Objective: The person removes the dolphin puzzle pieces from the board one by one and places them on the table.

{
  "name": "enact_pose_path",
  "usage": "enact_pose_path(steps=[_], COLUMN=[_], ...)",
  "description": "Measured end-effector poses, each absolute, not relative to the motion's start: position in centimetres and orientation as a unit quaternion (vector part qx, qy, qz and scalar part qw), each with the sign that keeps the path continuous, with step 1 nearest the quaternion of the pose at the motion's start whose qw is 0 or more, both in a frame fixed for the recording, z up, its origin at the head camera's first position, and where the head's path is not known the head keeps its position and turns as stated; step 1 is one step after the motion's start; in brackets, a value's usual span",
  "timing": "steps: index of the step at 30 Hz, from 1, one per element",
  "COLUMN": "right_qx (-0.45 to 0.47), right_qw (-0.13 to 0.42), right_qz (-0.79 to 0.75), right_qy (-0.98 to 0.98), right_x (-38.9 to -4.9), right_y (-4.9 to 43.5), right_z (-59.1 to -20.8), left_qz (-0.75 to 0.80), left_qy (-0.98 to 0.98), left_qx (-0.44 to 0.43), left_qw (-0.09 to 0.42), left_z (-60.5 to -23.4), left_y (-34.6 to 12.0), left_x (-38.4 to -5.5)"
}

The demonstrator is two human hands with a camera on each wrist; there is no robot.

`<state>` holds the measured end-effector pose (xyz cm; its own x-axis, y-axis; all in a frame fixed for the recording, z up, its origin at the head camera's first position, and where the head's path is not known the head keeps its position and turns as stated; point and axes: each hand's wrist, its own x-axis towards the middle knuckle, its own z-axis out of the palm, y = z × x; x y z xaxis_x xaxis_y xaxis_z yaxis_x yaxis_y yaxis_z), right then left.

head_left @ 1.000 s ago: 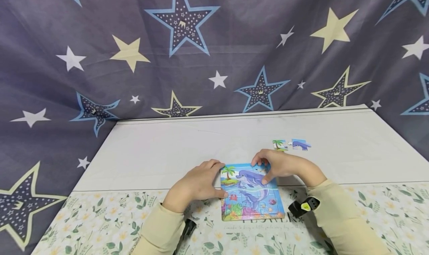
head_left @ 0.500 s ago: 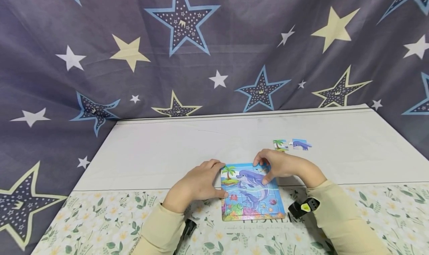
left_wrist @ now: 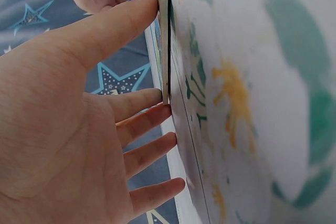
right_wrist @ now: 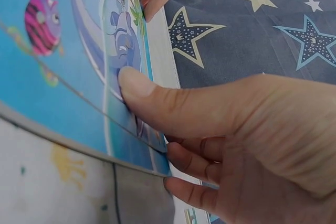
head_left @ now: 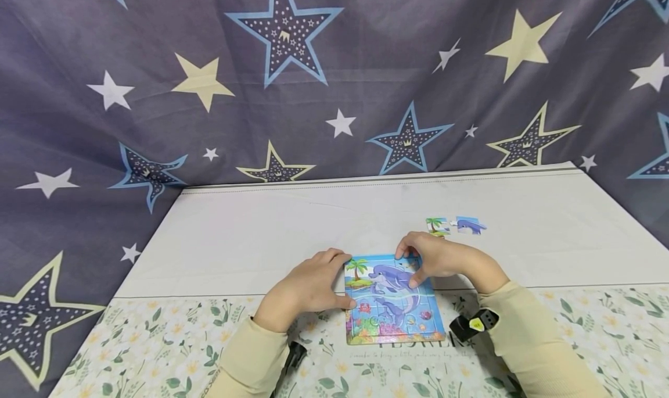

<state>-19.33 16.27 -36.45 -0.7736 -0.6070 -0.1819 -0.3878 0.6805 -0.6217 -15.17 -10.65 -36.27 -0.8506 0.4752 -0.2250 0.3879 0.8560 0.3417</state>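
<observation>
A dolphin jigsaw puzzle in a flat tray [head_left: 389, 322] lies on the table in the head view. My left hand [head_left: 308, 282] is at its left side, fingers extended, the thumb and index finger touching the edge. In the left wrist view this hand [left_wrist: 68, 114] has its fingers spread along the tray's thin rim. My right hand [head_left: 439, 255] holds the upper right corner. In the right wrist view, the right thumb [right_wrist: 139, 85] presses on the dolphin picture, while the other fingers curl at the tray's edge. Part of the puzzle under the right hand is hidden.
Two loose jigsaw pieces lie behind the right hand: one with a palm tree [head_left: 436, 226], one with a dolphin's head [head_left: 470, 225]. The table cover is plain white [head_left: 251, 235] at the back and floral [head_left: 172, 351] in front. A starry curtain [head_left: 334, 96] hangs behind.
Almost nothing differs. The right hand's fingertips have shifted very slightly to the right along the puzzle's top edge; the left hand keeps its place.
</observation>
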Motion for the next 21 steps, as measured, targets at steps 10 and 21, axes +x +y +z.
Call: enact_pose_path(steps=[10,21], right_qx=[-0.291,-0.322], right_qw=[0.188,0.184], right_qz=[-0.294,-0.326], right_qy=[0.891,0.87], right_x=[-19.33,-19.55], right_y=[16.34,17.07], right_z=[-36.31,-36.02], left_qz=[0.143,0.145], left_qy=[0.951,0.951], left_qx=[0.227,0.226], left_qw=[0.152,0.154], left_z=[-36.3,-36.24], left_y=[-10.63,-10.59], left_x=[-15.19,-15.17])
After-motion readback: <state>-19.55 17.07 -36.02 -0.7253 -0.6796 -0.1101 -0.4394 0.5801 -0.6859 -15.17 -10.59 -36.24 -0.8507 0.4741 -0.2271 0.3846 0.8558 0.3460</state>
